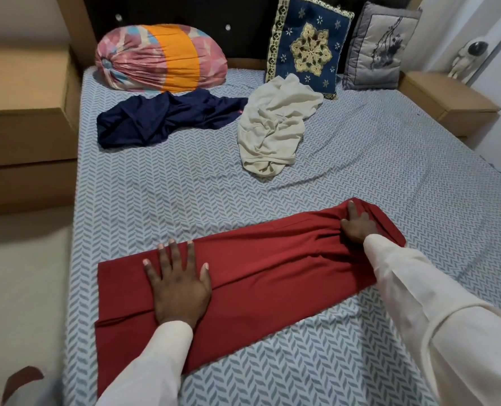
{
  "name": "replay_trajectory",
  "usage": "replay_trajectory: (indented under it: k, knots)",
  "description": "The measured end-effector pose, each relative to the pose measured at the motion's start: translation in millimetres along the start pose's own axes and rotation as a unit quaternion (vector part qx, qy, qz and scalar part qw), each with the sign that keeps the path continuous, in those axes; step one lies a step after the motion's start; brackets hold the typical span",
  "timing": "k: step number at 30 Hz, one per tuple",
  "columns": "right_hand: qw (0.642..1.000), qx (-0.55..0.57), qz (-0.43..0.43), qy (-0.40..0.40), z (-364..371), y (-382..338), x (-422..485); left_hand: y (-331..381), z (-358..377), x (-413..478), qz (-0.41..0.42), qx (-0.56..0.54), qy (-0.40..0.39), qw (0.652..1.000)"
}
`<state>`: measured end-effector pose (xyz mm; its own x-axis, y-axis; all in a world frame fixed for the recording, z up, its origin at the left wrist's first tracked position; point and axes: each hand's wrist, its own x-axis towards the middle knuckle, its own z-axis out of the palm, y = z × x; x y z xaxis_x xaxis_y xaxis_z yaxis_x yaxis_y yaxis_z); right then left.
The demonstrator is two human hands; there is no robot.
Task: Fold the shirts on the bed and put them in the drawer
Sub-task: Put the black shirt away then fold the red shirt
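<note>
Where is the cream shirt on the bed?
In the head view, the cream shirt lies crumpled near the far end of the bed, right of the navy shirt and by the blue embroidered cushion.

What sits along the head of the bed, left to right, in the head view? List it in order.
Pink-and-orange bolster → blue embroidered cushion → grey cushion → white astronaut figure.
</note>
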<state>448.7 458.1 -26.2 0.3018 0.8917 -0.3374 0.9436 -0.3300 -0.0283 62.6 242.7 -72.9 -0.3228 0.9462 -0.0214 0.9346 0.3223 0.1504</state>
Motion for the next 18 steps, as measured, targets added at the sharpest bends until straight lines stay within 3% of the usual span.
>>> replay_trajectory:
  k: [3, 5, 8, 15, 18]
  knots:
    - [0.999, -0.025, -0.024, 0.031, 2.1, -8.2, -21.9, -7.4, -6.8, 5.4, 0.005, -0.015, -0.063, 0.998]
    - [0.992, -0.004, -0.046, 0.115, 7.1, -28.2, -57.1, -19.9, -12.8, 0.1, 0.027, -0.018, -0.102, 0.994]
    - [0.969, -0.013, -0.152, 0.195, 29.6, -66.0, -114.0, -48.9, -20.9, -26.8, 0.021, -0.029, -0.084, 0.996]
    - [0.903, -0.02, -0.421, 0.077, 100.3, -182.9, -243.4, -101.6, -49.0, -115.9, -0.101, -0.115, -0.004, 0.988]
    - [0.883, 0.001, -0.468, 0.041, 110.0, -233.9, -285.0, -102.4, -66.8, -136.9, -0.193, -0.201, -0.042, 0.96]
